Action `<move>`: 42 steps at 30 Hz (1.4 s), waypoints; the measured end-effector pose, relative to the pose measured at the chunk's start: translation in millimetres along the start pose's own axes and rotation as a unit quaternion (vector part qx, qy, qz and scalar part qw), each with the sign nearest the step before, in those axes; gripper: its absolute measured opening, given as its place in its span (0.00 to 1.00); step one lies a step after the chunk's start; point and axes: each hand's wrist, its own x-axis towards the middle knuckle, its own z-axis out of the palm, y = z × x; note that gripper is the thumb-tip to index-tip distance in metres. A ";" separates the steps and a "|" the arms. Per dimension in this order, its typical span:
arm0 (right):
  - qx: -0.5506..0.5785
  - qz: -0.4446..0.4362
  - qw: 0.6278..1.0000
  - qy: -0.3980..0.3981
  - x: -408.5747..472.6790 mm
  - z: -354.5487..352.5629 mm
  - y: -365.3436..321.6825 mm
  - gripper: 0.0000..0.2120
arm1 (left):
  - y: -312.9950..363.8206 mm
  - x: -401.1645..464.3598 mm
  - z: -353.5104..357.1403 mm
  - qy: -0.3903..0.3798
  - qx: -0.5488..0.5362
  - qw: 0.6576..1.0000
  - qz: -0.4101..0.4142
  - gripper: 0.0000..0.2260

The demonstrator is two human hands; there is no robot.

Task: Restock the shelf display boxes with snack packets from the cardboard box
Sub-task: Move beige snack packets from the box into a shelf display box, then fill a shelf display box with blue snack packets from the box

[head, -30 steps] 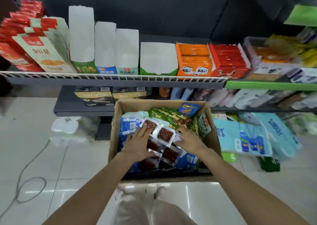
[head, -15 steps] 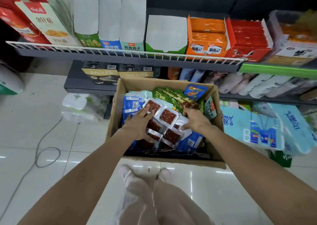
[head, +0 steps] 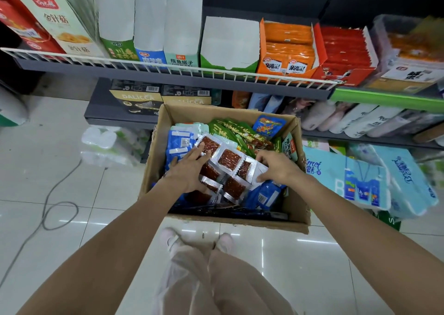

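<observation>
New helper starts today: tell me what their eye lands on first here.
Both hands, left hand and right hand, sit on clear packets of red snack in the cardboard box on the floor. Above, orange packets fill one shelf box beside an empty-looking green box.

We see white glossy floor tiles [head: 60, 146] w/ a grey cable [head: 51, 209] looping across them at left. A shrink-wrapped pack of white bottles [head: 108, 144] sits on the floor by the lower shelf. Two black-and-gold DALICCA cartons [head: 139, 98] lie side by side on that shelf. At right, light-blue tissue packs [head: 348, 177] lean near white paper rolls [head: 348, 120].
</observation>
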 end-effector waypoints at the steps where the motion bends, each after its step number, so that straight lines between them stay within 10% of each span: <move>1: -0.014 0.004 1.000 0.002 -0.3 2.9 -0.8 0.17 | 0.3 0.2 0.1 0.000 0.000 1.000 0.000 0.49; 16: 0.189 -0.009 0.962 0.200 -6.3 -21.2 -11.1 0.08 | 4.4 -3.9 -1.6 0.026 -0.017 1.000 -0.005 0.43; 22: 0.244 -0.094 0.950 0.170 -26.8 -63.1 -48.2 0.11 | 41.3 -11.4 -50.7 0.170 -0.309 0.934 0.064 0.33; 27: 0.476 -0.083 0.853 0.197 -39.2 -103.8 -84.8 0.10 | 61.9 -22.0 -93.1 0.173 -0.403 0.889 0.129 0.55; 31: 0.607 -0.100 0.776 0.136 -39.9 -116.5 -108.5 0.07 | 50.4 -31.8 -118.9 0.246 -0.368 0.893 0.080 0.30; 36: 0.483 -0.142 0.859 0.097 -26.5 -112.2 -137.4 0.21 | 16.9 -52.3 -139.9 0.162 -0.689 0.702 0.084 0.08; 42: 0.457 -0.166 0.873 0.033 -7.2 -119.0 -184.0 0.09 | -26.5 -63.8 -162.7 0.126 -0.755 0.632 0.124 0.14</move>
